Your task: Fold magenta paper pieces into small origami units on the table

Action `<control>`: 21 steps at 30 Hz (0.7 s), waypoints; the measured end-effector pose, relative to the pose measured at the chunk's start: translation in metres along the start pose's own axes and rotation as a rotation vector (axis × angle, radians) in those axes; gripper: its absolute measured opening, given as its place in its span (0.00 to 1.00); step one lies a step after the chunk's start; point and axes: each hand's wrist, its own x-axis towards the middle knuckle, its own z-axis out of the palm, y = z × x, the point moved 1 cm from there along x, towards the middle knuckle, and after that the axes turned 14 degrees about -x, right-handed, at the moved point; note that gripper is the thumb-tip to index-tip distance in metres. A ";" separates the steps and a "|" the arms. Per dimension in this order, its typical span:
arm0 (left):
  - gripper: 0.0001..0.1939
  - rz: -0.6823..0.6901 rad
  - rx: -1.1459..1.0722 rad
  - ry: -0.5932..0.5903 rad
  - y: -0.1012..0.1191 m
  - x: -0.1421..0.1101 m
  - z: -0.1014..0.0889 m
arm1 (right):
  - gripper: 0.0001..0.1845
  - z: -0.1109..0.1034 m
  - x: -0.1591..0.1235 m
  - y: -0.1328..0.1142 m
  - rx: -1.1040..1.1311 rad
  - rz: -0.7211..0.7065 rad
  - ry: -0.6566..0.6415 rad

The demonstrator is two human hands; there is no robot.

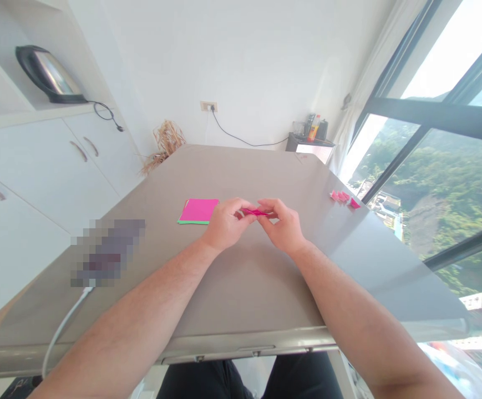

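Both my hands meet above the middle of the table, pinching one small piece of folded pink paper (256, 212) between fingertips and thumbs. My left hand (227, 223) grips its left end, and my right hand (283, 224) has the right end. The fingers cover much of the paper, so its exact folded shape is hard to make out. Just left of my left hand lies a stack of square coloured paper (199, 210), a pink sheet on top and a green edge showing below.
Several small folded pink paper pieces (340, 197) sit near the right edge of the grey table (249, 172). A blurred-out device (110, 249) with a white cable (64, 327) lies at left. Windows line the right side; a kettle (51, 75) stands on the left shelf.
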 end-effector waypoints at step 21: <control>0.07 -0.395 -0.415 0.115 -0.002 0.001 0.006 | 0.13 0.002 0.004 -0.010 0.252 0.460 -0.152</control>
